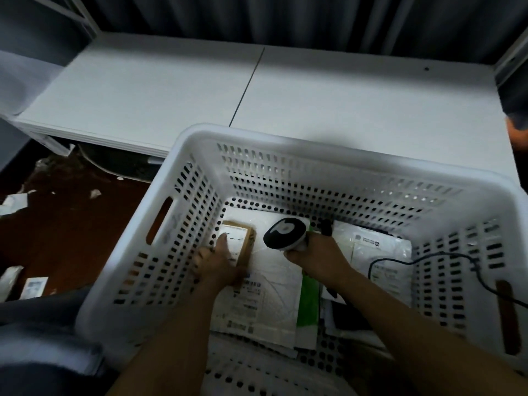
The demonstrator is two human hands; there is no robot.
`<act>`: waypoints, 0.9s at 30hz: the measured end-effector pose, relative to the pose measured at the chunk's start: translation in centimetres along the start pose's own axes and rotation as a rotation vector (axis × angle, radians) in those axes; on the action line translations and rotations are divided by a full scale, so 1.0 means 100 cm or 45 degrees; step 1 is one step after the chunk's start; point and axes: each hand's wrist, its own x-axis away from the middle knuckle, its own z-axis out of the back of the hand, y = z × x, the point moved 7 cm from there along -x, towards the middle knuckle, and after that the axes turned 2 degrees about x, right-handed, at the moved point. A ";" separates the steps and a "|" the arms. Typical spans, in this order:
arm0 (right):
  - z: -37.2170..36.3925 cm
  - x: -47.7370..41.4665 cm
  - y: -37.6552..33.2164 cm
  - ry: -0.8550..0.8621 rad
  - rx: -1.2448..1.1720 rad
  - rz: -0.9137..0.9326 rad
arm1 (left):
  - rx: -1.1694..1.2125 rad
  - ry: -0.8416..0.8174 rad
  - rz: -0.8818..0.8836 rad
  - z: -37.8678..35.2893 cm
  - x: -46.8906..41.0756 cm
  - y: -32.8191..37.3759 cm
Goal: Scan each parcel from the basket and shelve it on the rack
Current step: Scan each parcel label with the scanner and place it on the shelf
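1. Basket – white plastic, slotted walls, hand slot in L wall. Set against near edge of shelf board.
2. Small brown box – inside basket, far-L corner, lying atop white mailer bag. White label facing up.
3. L hand – on the box, gripping it. Index finger stretched along label, thumb at near end, other fingers curled at L edge.
4. Scanner – white w/ black face, just R of box, above mailer bag. Contact w/ box: cannot tell.
5. R hand – fingers wrapped round scanner handle, firm hold.
6. Cable – black, looping across R-side parcels and out over basket's R wall.
7. White mailer bag – flat on basket floor, centre. Printed label near L wrist.
8. Green-and-white pkg – along R edge of mailer bag, partly under R forearm.
9. Second white bag – R part of basket, label up, under cable.
10. Shelf board – white, two panels w/ dark seam between.
11. Floor – dark brown, L of basket, w/ paper scraps and labelled packets scattered.
12. Curtain – dark, pleated, behind shelf board.
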 end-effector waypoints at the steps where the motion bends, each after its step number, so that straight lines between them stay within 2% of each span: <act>1: 0.005 0.003 -0.004 0.010 -0.008 0.003 | 0.041 0.022 -0.048 0.004 0.008 0.011; 4: 0.023 0.014 -0.017 0.070 -0.060 0.015 | 0.272 0.064 -0.188 0.016 0.033 0.046; 13: 0.093 0.089 -0.049 0.331 -0.588 -0.021 | 0.807 -0.024 -0.206 0.057 0.136 0.102; 17: 0.106 0.135 -0.061 0.337 -0.951 0.042 | 1.032 -0.069 -0.394 0.077 0.186 0.121; 20: 0.108 0.170 -0.070 0.280 -1.110 0.122 | 1.159 -0.067 -0.572 0.093 0.232 0.131; 23: 0.110 0.197 -0.070 0.284 -1.235 0.166 | 1.321 -0.168 -0.672 0.095 0.263 0.128; 27: 0.113 0.217 -0.065 0.282 -1.387 0.198 | 1.477 -0.411 -0.675 0.096 0.288 0.120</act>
